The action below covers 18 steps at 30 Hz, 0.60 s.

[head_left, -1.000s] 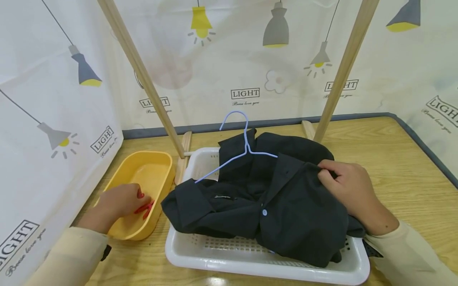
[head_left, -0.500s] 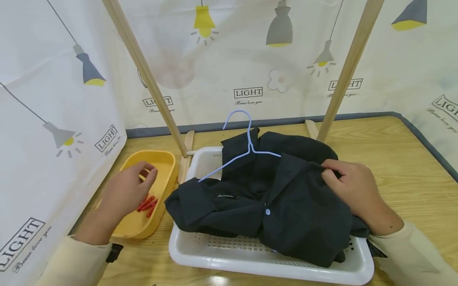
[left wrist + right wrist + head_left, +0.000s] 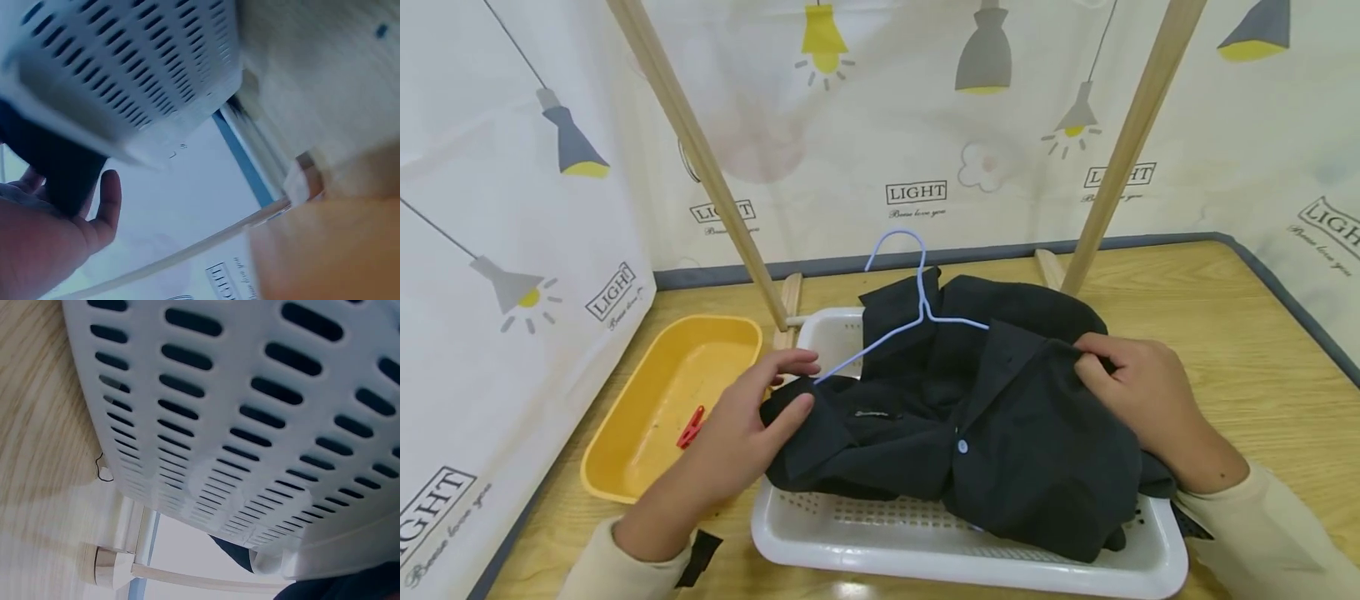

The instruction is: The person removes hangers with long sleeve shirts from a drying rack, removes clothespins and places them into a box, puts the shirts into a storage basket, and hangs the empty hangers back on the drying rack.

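Note:
A black button-up shirt (image 3: 1037,450) lies bunched over a white slotted basket (image 3: 970,568), with a light-blue hanger (image 3: 922,292) at its collar, hook pointing up. My right hand (image 3: 1142,392) pinches the shirt's right shoulder between thumb and fingers. At the opposite shoulder is my left hand (image 3: 752,425), thumb over the front and fingers spread apart from it near the hanger's end. In the left wrist view, dark cloth (image 3: 59,165) passes between that hand's thumb and fingers. The right wrist view catches mostly the basket's side (image 3: 206,425); the right hand is hidden there.
Left of the basket stands a yellow tray (image 3: 597,442) holding a red clothespin (image 3: 691,427), partly behind my left forearm. Two wooden posts (image 3: 696,158) of a rack rise behind the basket. A printed curtain (image 3: 835,217) closes off the table's back and sides.
My left hand has lifted from the red clothespins in the yellow tray and moved right to the shirt's left shoulder. My right hand keeps its grip on the shirt.

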Tool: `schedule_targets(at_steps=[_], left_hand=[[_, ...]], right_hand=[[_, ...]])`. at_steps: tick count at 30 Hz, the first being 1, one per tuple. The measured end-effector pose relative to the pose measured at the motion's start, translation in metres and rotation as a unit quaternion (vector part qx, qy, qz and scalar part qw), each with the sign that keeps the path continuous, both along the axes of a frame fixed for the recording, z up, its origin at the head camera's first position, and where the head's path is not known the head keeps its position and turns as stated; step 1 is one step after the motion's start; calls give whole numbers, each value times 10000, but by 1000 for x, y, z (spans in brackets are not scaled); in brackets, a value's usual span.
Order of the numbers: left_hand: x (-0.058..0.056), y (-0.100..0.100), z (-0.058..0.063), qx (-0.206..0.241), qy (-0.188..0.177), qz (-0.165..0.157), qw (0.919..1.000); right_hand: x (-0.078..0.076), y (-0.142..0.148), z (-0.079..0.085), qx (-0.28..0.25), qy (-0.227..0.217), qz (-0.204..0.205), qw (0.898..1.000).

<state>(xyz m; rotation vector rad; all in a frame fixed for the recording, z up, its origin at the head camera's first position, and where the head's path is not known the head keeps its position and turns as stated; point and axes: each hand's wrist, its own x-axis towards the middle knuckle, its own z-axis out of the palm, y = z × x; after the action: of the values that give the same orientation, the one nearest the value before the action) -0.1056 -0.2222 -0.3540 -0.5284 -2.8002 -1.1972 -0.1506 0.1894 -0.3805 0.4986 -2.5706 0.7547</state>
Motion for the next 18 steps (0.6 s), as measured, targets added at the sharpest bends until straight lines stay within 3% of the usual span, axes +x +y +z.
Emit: schedule_targets(at_steps=[9,18], left_hand=[[-5,7,-24,520,705,89,9961],[-3,9,-31,64,1159,333,9927]], right_hand=[[-1,3,0,20,10,-44,10000],[-1,1,0,-45,-13,-42,10000]])
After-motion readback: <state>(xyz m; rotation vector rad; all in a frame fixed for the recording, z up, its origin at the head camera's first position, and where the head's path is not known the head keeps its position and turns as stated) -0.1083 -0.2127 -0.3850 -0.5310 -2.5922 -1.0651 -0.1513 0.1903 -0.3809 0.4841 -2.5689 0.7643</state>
